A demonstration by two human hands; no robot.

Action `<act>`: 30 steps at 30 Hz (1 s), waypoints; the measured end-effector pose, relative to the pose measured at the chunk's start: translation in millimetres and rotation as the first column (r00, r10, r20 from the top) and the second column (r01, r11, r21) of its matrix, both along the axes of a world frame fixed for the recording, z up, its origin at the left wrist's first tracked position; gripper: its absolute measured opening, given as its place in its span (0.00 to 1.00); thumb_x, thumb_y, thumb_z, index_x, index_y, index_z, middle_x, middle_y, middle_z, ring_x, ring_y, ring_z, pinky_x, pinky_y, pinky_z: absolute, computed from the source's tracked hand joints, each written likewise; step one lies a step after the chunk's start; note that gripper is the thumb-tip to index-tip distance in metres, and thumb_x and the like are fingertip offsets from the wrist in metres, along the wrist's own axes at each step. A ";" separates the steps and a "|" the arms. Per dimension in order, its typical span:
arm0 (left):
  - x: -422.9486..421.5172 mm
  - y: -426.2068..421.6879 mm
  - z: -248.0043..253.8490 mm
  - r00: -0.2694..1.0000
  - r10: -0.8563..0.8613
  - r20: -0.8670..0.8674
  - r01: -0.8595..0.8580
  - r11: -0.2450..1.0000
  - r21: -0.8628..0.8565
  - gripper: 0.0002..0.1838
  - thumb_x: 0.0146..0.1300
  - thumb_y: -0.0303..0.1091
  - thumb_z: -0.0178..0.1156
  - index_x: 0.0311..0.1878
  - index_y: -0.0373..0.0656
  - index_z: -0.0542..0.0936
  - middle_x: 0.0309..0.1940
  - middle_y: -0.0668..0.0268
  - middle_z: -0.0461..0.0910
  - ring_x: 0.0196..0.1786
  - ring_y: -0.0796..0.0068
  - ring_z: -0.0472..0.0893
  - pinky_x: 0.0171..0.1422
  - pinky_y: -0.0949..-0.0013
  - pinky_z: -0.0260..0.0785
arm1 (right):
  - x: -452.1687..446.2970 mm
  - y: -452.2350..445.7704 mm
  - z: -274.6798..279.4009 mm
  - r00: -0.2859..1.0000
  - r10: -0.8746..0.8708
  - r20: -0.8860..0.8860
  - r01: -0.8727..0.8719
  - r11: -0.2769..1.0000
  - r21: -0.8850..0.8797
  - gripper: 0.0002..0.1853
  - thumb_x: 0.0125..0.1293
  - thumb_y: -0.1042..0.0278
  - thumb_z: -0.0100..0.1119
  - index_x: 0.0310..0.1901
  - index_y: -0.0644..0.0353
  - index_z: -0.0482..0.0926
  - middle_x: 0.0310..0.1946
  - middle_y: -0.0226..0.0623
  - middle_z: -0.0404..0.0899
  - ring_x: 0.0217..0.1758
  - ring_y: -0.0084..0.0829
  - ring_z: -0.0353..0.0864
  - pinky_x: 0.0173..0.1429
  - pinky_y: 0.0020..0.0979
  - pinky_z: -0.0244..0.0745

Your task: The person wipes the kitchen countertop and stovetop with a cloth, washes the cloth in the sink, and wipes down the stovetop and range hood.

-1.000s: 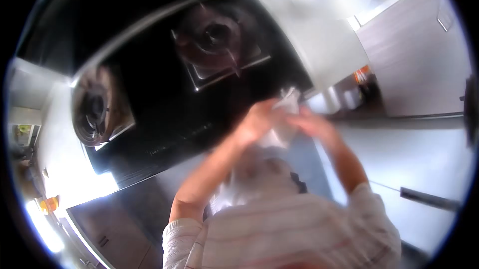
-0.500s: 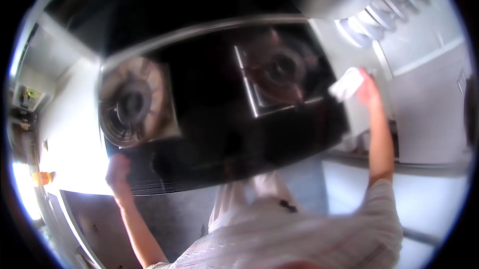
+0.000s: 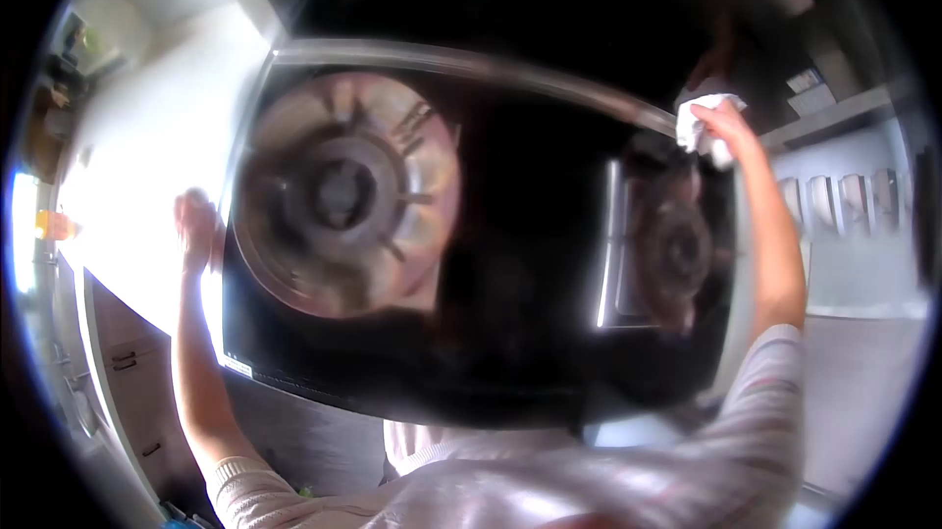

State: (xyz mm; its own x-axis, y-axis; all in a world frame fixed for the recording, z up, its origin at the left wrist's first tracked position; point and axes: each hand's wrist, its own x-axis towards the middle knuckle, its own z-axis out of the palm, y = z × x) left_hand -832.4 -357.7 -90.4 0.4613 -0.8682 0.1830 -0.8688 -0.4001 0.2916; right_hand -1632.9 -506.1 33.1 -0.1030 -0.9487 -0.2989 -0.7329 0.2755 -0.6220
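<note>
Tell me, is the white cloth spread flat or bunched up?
Bunched up: the white cloth is gathered in the right hand, its outline uneven and crumpled.

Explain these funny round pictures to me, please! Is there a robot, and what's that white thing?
No robot here, just a person with two bare hands. One camera, worn on the person's head, looks forward and down, and everything looks curved. The big black surface is a stove top, with a large left burner and a right burner. The right hand holds a crumpled white cloth, or maybe paper, near the stove's far right corner. The left hand is over by the bright counter; I can't tell whether it's touching.
</note>
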 end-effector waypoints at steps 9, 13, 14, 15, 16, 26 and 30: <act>-4.8 -9.6 1.3 0.963 -0.045 0.267 -0.003 0.984 0.176 0.28 0.66 0.52 0.37 0.66 0.52 0.57 0.68 0.60 0.47 0.71 0.61 0.43 0.71 0.52 0.28 | 414.3 -121.5 -45.3 0.703 0.709 0.052 -0.684 0.694 -0.226 0.10 0.51 0.75 0.58 0.37 0.60 0.80 0.31 0.34 0.80 0.31 0.23 0.74 0.37 0.29 0.71; -11.8 -9.0 10.1 0.973 -0.053 0.224 0.015 0.985 0.172 0.29 0.65 0.53 0.35 0.66 0.53 0.57 0.69 0.61 0.46 0.71 0.62 0.41 0.71 0.53 0.28 | 586.7 -162.8 -68.7 0.792 0.567 0.228 -0.561 0.822 -0.093 0.17 0.60 0.55 0.53 0.36 0.65 0.75 0.32 0.45 0.75 0.36 0.34 0.74 0.41 0.38 0.68; -10.2 -10.0 12.0 0.974 -0.045 0.222 0.002 0.981 0.193 0.29 0.65 0.53 0.35 0.66 0.53 0.56 0.69 0.61 0.46 0.71 0.62 0.41 0.71 0.53 0.27 | 596.0 -136.7 -35.7 0.832 0.459 0.312 -0.483 0.876 -0.001 0.19 0.58 0.55 0.53 0.37 0.67 0.74 0.35 0.49 0.74 0.38 0.37 0.74 0.44 0.39 0.67; -12.4 -10.4 13.6 0.975 -0.037 0.217 -0.010 0.977 0.213 0.29 0.65 0.53 0.35 0.67 0.53 0.56 0.69 0.61 0.45 0.71 0.62 0.41 0.71 0.53 0.27 | 596.7 -125.9 -25.1 0.836 0.505 0.213 -0.486 0.863 -0.136 0.21 0.57 0.55 0.54 0.38 0.70 0.73 0.36 0.50 0.75 0.41 0.39 0.74 0.49 0.38 0.67; -14.8 -10.5 19.3 0.981 -0.038 0.190 -0.006 0.974 0.227 0.29 0.64 0.53 0.34 0.67 0.53 0.55 0.69 0.62 0.45 0.72 0.63 0.40 0.71 0.53 0.26 | 591.8 -127.6 -28.5 0.837 0.509 0.200 -0.464 0.855 -0.232 0.22 0.57 0.55 0.54 0.40 0.71 0.73 0.38 0.51 0.75 0.43 0.40 0.73 0.52 0.36 0.66; -27.0 -8.6 31.0 0.975 -0.035 0.220 -0.047 0.933 0.357 0.30 0.65 0.54 0.30 0.68 0.52 0.50 0.70 0.64 0.41 0.72 0.64 0.39 0.71 0.53 0.29 | 235.7 -38.5 51.1 0.825 0.205 0.527 0.005 0.929 -0.370 0.12 0.59 0.58 0.55 0.36 0.58 0.79 0.27 0.30 0.78 0.26 0.21 0.75 0.30 0.24 0.72; -20.3 -12.6 25.7 0.964 -0.033 0.265 -0.068 0.930 0.362 0.30 0.65 0.54 0.29 0.68 0.53 0.49 0.70 0.65 0.41 0.72 0.65 0.39 0.72 0.55 0.30 | 61.6 2.2 66.2 0.765 -0.065 0.640 0.374 0.855 -0.359 0.15 0.59 0.61 0.55 0.41 0.65 0.75 0.34 0.37 0.78 0.36 0.29 0.78 0.40 0.31 0.73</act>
